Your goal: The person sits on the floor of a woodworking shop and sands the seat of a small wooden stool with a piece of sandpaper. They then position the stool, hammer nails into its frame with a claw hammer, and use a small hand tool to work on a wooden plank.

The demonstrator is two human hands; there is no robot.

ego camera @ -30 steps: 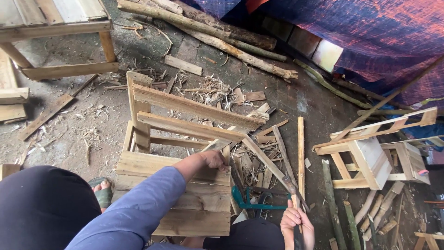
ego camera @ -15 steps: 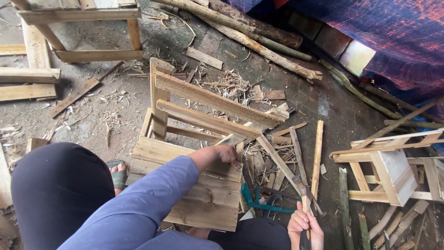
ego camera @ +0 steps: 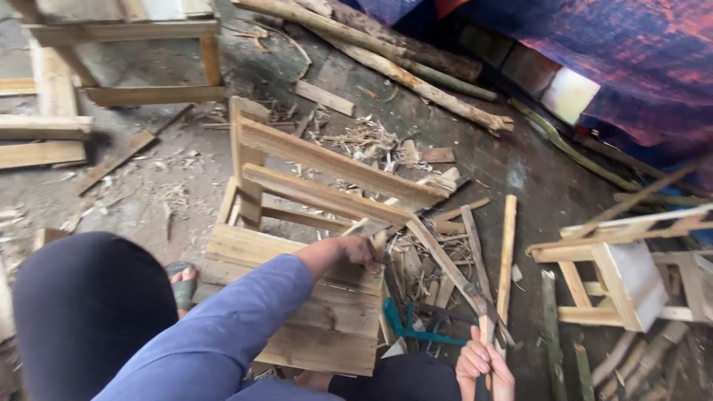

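Observation:
A pale wooden chair frame (ego camera: 319, 186) lies on its side in front of me on the dirt floor, its plank seat (ego camera: 327, 319) facing me. My left hand (ego camera: 360, 251), in a blue sleeve, grips the chair where a slat meets the seat edge. At the lower right my right hand (ego camera: 484, 365) is closed around the wooden handle of a hammer (ego camera: 481, 308), whose dark head sits just above the fist near a slanting chair leg (ego camera: 438, 256).
Wood scraps and shavings (ego camera: 438, 260) litter the ground by the chair. A teal tool (ego camera: 416, 330) lies below them. Another unfinished chair (ego camera: 624, 275) stands right, wooden frames (ego camera: 111, 59) upper left, logs (ego camera: 401, 59) at the back, a dark patterned tarp (ego camera: 616, 59) upper right.
My view has shifted left and closer, so the chair sits further right in the frame. My left hand stays on the chair; my right hand keeps the hammer low.

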